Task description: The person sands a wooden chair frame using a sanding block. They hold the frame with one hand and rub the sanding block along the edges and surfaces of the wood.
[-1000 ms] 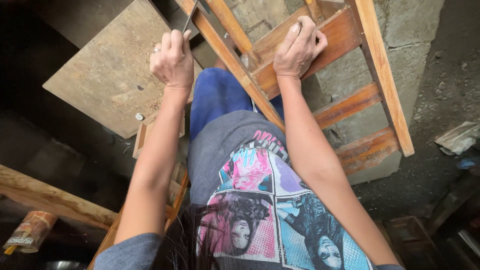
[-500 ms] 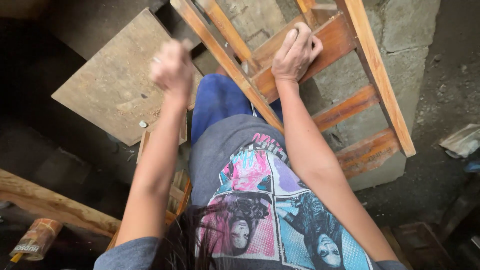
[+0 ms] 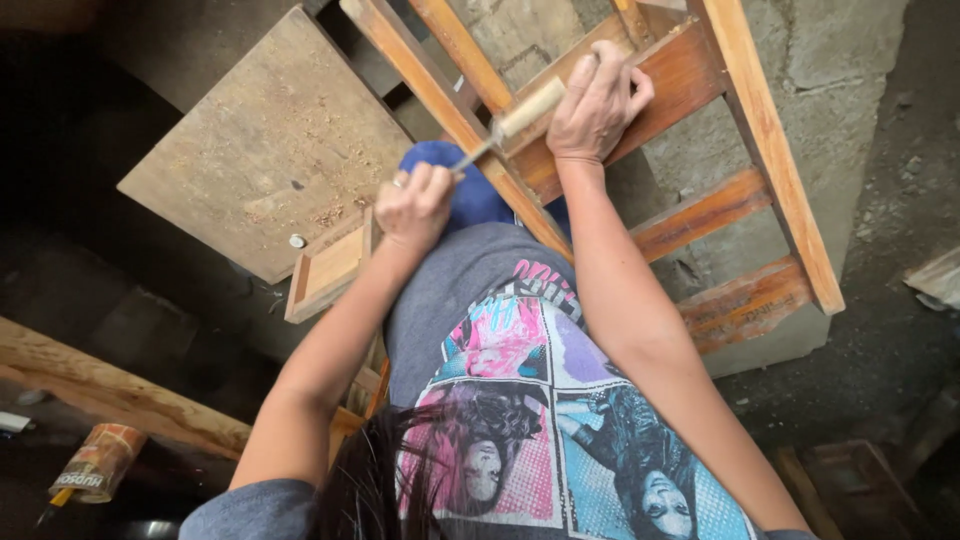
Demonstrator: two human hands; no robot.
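My left hand [image 3: 415,205] is closed around the thin metal shaft of a tool [image 3: 505,125]. The tool's pale wooden handle points up and right and lies against the slanted rail of a wooden frame [image 3: 740,120]. My right hand [image 3: 598,105] presses, fingers curled, on a reddish-brown crosspiece of that frame, right beside the tool's handle. The frame leans over my lap, its lower rails running past my right forearm. Blue trousers show between my hands.
A plywood board [image 3: 270,150] dusted with sawdust lies to the left, with a small wooden tray [image 3: 330,265] at its near edge. A rough timber beam [image 3: 110,390] and a labelled tube [image 3: 95,465] sit at lower left. A concrete block [image 3: 820,70] stands behind the frame.
My left hand has dropped down and toward me from the top of the slanted rail, and the tool's wooden handle now shows against the rail. My right hand stays on the crosspiece.
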